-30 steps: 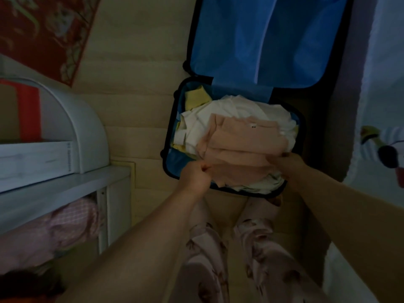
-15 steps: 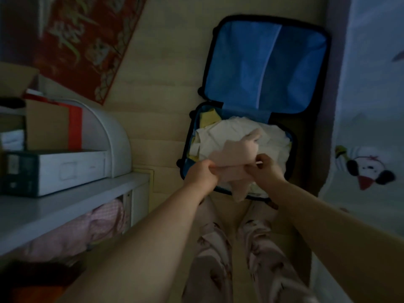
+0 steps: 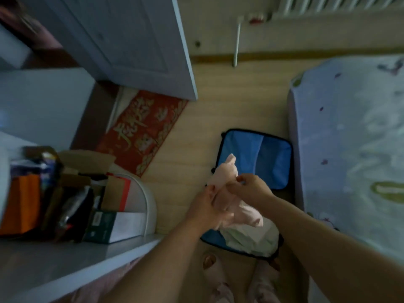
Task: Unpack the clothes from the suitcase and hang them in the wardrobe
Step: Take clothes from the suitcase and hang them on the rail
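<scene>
pink garment (image 3: 226, 172) held bunched in the air above open blue suitcase (image 3: 265, 157), clear of the pile. clamped round its lower part by left hand (image 3: 207, 207), fingers curled into the cloth. pinched at its upper edge by right hand (image 3: 249, 186). pale clothes (image 3: 251, 238) lying in suitcase base. suitcase flat on wooden floor (image 3: 229, 95), just beside bed (image 3: 349, 127). white shelf (image 3: 98, 254) with boxes (image 3: 114, 193) at left.

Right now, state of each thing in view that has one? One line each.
suitcase: open, lid laid back
pink garment: bunched, held above the suitcase
left hand: grips the pink garment low down
right hand: pinches the pink garment higher up
pale clothes: crumpled, inside the suitcase
door: swung open
cardboard box: flaps open
</scene>
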Action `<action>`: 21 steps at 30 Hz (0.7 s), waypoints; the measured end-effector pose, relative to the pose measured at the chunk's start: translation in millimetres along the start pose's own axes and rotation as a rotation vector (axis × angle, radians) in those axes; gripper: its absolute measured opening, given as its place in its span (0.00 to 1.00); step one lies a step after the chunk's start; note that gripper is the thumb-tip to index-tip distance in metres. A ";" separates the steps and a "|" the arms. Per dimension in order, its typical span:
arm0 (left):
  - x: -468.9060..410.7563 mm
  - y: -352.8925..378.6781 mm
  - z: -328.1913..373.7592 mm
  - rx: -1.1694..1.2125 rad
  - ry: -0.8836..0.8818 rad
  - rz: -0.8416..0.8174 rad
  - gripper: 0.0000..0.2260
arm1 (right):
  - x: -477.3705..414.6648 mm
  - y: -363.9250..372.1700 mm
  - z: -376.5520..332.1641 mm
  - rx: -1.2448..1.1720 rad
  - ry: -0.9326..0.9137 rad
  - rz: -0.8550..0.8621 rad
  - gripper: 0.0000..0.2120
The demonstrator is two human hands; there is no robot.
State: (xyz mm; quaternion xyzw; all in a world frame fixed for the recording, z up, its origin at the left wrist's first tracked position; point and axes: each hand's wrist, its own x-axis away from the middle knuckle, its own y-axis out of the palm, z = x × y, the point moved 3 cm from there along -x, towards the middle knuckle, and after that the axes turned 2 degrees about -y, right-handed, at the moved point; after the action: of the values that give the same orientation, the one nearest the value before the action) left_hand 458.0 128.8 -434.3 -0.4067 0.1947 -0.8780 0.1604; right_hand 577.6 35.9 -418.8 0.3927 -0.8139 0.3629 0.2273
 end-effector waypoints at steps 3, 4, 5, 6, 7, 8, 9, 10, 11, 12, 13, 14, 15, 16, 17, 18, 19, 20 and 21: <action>24.5 -35.3 24.9 -0.011 0.046 0.083 0.37 | 30.1 -11.9 -51.5 0.003 -0.063 0.016 0.14; 32.8 -47.8 34.2 -0.032 0.062 0.129 0.38 | 41.2 -16.6 -69.4 -0.021 -0.087 0.021 0.12; 39.2 -57.7 40.7 -0.058 0.071 0.176 0.37 | 49.8 -19.9 -83.0 -0.046 -0.106 0.023 0.11; 49.1 -69.1 49.8 -0.073 0.079 0.228 0.35 | 60.0 -23.8 -97.1 -0.061 -0.129 0.033 0.10; 62.9 -83.7 60.4 -0.074 0.097 0.276 0.32 | 72.7 -28.2 -113.5 -0.059 -0.163 0.041 0.10; 74.4 -96.4 69.8 -0.066 0.110 0.314 0.27 | 82.6 -31.9 -126.5 -0.059 -0.196 0.049 0.09; 82.7 -107.0 77.1 -0.062 0.124 0.340 0.22 | 91.7 -35.8 -140.0 -0.061 -0.244 0.056 0.10; 91.1 -118.2 82.2 -0.062 0.138 0.362 0.17 | 102.7 -39.4 -153.0 -0.071 -0.290 0.054 0.10; 101.1 -129.3 89.0 -0.041 0.162 0.392 0.14 | 113.6 -41.9 -163.4 -0.104 -0.332 0.045 0.10; 110.7 -144.5 97.2 0.025 0.191 0.436 0.12 | 127.6 -46.3 -176.0 -0.143 -0.375 0.030 0.10; 119.0 -157.2 104.5 0.104 0.211 0.463 0.10 | 136.7 -49.3 -183.8 -0.179 -0.409 0.006 0.13; 127.4 -168.5 111.9 0.168 0.222 0.470 0.06 | 143.4 -52.2 -188.4 -0.186 -0.434 -0.002 0.18; 136.9 -181.1 119.1 0.214 0.246 0.481 0.04 | 150.8 -56.1 -192.4 -0.151 -0.460 0.010 0.22; 149.0 -193.9 128.9 0.227 0.258 0.490 0.05 | 157.2 -60.8 -196.1 -0.074 -0.478 0.029 0.26; 155.2 -203.0 134.8 0.242 0.266 0.501 0.08 | 156.2 -63.7 -196.4 0.014 -0.473 0.046 0.30; 162.6 -212.6 140.2 0.237 0.281 0.539 0.11 | 156.5 -67.1 -198.3 0.098 -0.465 0.074 0.33; 169.2 -220.4 144.9 0.260 0.306 0.563 0.13 | 157.0 -70.1 -199.3 0.148 -0.457 0.098 0.35; 180.1 -229.8 150.4 0.291 0.338 0.582 0.15 | 161.8 -72.5 -203.8 0.165 -0.455 0.123 0.37; 188.3 -235.9 157.1 0.309 0.352 0.594 0.16 | 162.4 -74.3 -207.2 0.156 -0.444 0.141 0.39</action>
State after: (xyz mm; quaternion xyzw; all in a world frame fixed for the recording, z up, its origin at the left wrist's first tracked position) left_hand 434.7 218.6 -107.0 -0.1466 0.1939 -0.8686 0.4319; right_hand 559.4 86.4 -150.5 0.4215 -0.8388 0.3442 -0.0139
